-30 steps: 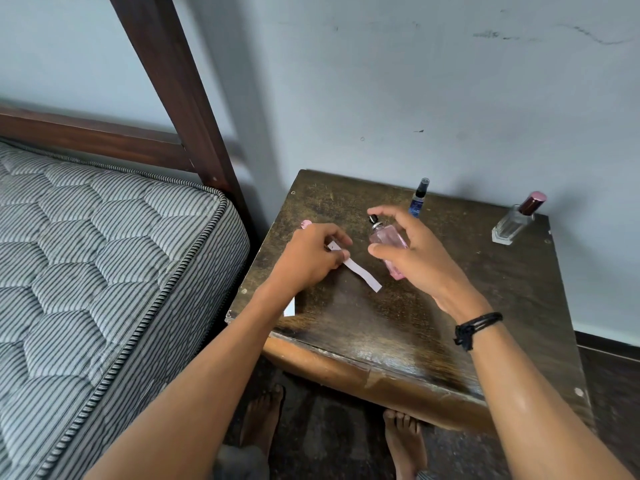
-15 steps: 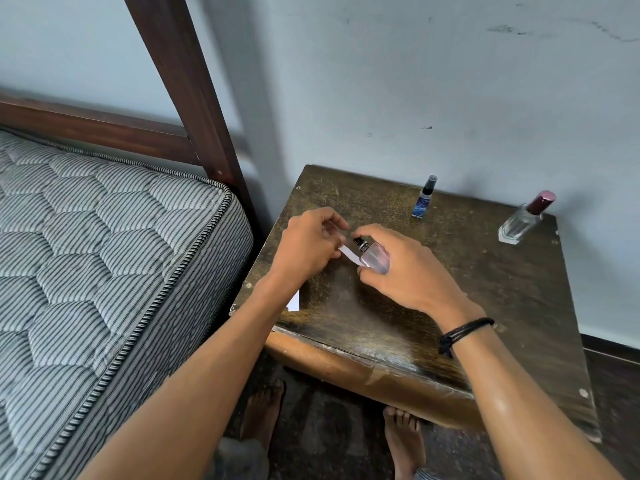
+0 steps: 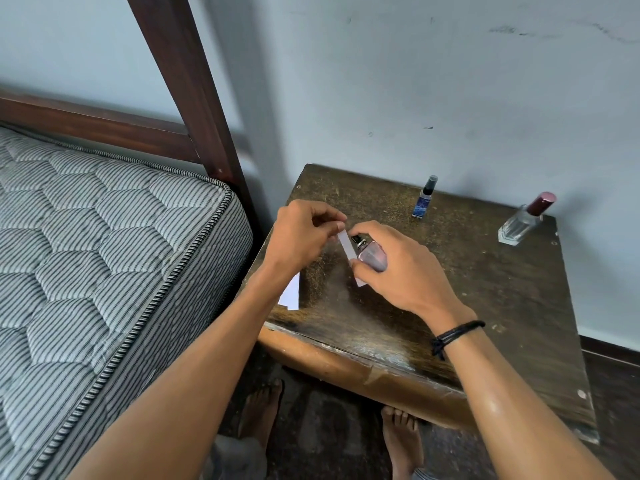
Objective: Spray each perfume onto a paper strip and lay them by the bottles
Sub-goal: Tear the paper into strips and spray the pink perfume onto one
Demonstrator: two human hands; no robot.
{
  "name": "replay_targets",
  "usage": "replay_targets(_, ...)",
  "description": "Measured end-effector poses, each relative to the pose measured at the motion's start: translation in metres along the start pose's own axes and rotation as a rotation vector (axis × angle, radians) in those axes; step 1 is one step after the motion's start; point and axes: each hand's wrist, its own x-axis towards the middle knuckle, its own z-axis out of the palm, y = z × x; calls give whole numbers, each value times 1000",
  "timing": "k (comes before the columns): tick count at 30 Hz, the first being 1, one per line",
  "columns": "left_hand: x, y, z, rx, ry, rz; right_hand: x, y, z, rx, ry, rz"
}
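Observation:
Above the dark wooden table (image 3: 485, 306), my right hand (image 3: 401, 268) grips a pink perfume bottle (image 3: 372, 256), its black nozzle tilted left against a white paper strip (image 3: 346, 242). My left hand (image 3: 304, 233) pinches the strip's upper end; the strip's lower end pokes out beneath my right fingers. A small blue spray bottle (image 3: 424, 199) stands at the back of the table. A clear bottle with a dark red cap (image 3: 524, 220) stands at the back right corner.
More white paper (image 3: 291, 294) lies near the table's left edge, partly under my left forearm. A striped mattress (image 3: 104, 254) and dark bed post (image 3: 194, 91) are at the left. The wall rises right behind the table. My bare feet show below the front edge.
My right hand has brought the pink bottle down and leftward until its nozzle meets the strip. My left hand has turned the strip more upright. The view has shifted slightly.

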Motion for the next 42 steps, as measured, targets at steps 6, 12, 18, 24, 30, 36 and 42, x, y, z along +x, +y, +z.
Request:
replay_targets(6,0,0,0,49,3,34,-2,1,10,35,34,0)
replay_targets(12,-1,0,1,11,19,8,-5,-1,24,72,96,12)
replay_targets(18,0,-2,0,-25,-4,-8,-6,-1,28,104,158,15)
replay_targets(24,-1,-1,0,-33,-12,-18,-7,-2,30,102,147,-8)
replay_targets(30,-1,1,1,-50,-18,-25,-7,-2,30,98,147,-1)
replay_targets(36,-1,2,1,-76,-28,-51,-7,-1,30,81,156,1)
replay_targets(42,-1,1,1,-87,-40,-51,-7,-1,31,66,151,-9)
